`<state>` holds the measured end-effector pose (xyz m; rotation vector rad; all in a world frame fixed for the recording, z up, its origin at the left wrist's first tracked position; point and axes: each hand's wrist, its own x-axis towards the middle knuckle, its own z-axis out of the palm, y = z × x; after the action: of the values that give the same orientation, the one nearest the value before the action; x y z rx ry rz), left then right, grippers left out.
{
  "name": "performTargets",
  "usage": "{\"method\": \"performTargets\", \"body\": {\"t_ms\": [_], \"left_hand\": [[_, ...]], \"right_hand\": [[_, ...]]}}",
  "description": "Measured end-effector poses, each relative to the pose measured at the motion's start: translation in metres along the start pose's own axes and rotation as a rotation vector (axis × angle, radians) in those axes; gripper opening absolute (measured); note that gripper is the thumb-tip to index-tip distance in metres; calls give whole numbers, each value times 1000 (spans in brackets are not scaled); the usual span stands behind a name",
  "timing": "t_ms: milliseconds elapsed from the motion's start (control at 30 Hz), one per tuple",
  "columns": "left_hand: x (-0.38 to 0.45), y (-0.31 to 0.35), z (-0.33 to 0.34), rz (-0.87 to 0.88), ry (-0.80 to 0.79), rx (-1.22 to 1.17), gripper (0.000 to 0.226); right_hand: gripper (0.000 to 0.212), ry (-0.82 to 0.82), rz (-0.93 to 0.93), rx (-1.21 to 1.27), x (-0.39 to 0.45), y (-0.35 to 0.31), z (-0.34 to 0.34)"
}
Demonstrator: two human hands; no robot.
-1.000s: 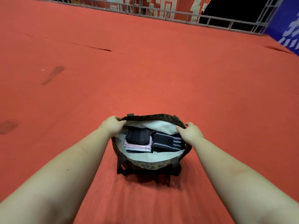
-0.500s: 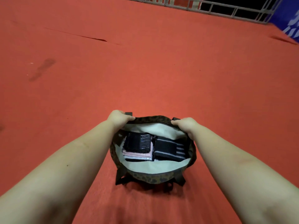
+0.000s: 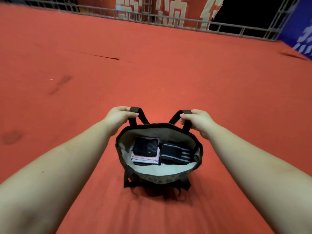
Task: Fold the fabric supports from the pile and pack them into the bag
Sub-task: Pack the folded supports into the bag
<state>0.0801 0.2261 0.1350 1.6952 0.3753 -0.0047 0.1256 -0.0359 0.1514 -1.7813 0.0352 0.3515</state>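
A leopard-print bag (image 3: 158, 179) with a pale lining stands open on the red carpet. Inside lie folded fabric supports: a black one on a pink and white stack (image 3: 145, 152) at the left, a black striped one (image 3: 175, 154) at the right. My left hand (image 3: 119, 115) grips the left end of the far dark handle strap (image 3: 137, 114). My right hand (image 3: 197, 121) grips the strap's right end (image 3: 184, 115). The near strap hangs down the front of the bag.
Red carpet (image 3: 168, 73) spreads all round the bag, with a wrinkle (image 3: 104, 56) far left and dark stains (image 3: 59, 85) at the left. A metal railing (image 3: 168, 21) with red and blue banners closes off the far edge.
Both hands left the bag's rim and took hold of the far handle strap, lifting it up above the opening. The camera tilted up, showing more railing.
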Motion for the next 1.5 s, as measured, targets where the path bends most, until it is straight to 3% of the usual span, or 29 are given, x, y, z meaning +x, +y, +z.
{"method": "performTargets", "body": {"t_ms": [200,333,433,533,567,667,767,833,900,967,1067,1133,1267,1400,1500], "left_hand": [[-62,-6,-1,62,-76,-61,15],[-106,-32,-3,128,-233,150,10],[-129,-73,-3,216,-402,570,10],[-139,-119,1,762,-377,1274,8],[-143,-130,3,821,-416,1412,10],[-148,-162,8,853,-520,1634,18],[-149,-174,9,709,-629,1728,14],[-147,-184,10,498,-608,1692,32],[-147,-185,10,353,-543,1509,44],[-146,-182,11,340,-279,1175,50],[-133,-166,18,236,168,802,22],[-120,-148,26,103,298,690,18],[-90,-133,35,-125,310,638,36],[-75,-135,42,-265,242,565,42],[-72,-134,47,-293,264,468,26]], "right_hand": [[8,-97,-117,-46,-69,22,-6],[11,-222,-142,-144,-113,59,-4],[24,-258,-244,-588,-130,105,-2],[5,-385,-373,-1095,-142,144,2],[9,-420,-408,-1217,-144,155,4],[17,-470,-436,-1463,-144,178,7],[21,-470,-421,-1556,-139,189,10],[23,-466,-391,-1553,-136,192,12],[27,-488,-336,-1485,-132,192,12],[33,-487,-259,-1331,-128,189,12],[28,-211,-138,-966,-120,179,16],[27,43,-39,-737,-109,168,21],[36,339,161,-624,-86,149,26],[35,356,337,-479,-71,147,32],[32,348,384,-428,-64,148,38]]}}
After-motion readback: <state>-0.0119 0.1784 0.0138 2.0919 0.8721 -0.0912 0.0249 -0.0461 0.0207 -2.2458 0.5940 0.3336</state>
